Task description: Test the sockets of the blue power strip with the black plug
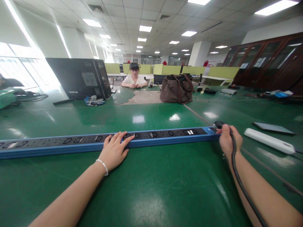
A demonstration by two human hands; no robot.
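A long blue power strip with a black socket face lies across the green table, running from the left edge to the right of centre. My left hand rests flat on its front edge near the middle, fingers spread over the sockets. My right hand is closed around a thick black cable at the strip's right end, where a black plug sits. The cable trails back over my right forearm toward the bottom of the view.
A white power strip and a dark tablet lie at the right. A brown bag stands at the back centre, a black computer case and gloves at the back left. Another person sits across the table.
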